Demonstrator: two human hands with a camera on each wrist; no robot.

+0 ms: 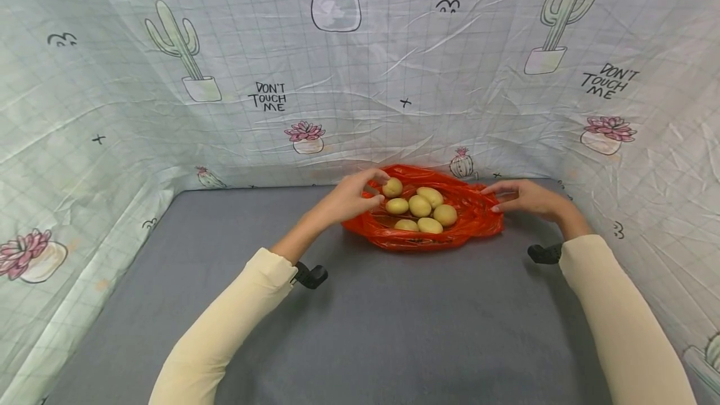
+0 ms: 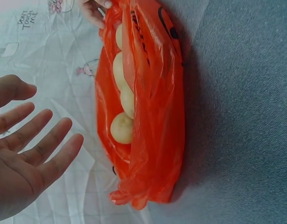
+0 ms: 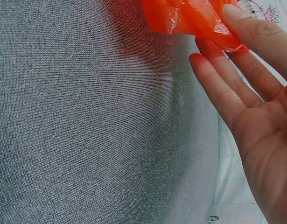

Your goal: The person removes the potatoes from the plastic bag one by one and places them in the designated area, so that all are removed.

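Note:
A red plastic bag [image 1: 405,244] lies with its mouth spread wide, and several yellow potatoes [image 1: 419,206] show inside it. My left hand [image 1: 350,197] hovers at the bag's left side, fingers apart and near the leftmost potato [image 1: 392,187]. In the left wrist view that left hand [image 2: 26,154] holds nothing, its fingers loosely spread away from the bag [image 2: 157,126]. At the opposite end, my right hand [image 1: 529,197] pinches the bag's right edge. The right wrist view has the thumb of the right hand [image 3: 260,93] over the red plastic [image 3: 190,16] and fingers beneath it.
The bag rests on a grey cloth-covered table [image 1: 394,330], close to its back edge. A pale curtain [image 1: 360,80] printed with cacti and lettering rises behind and along both sides. Black wrist mounts [image 1: 311,275] stick out below each wrist.

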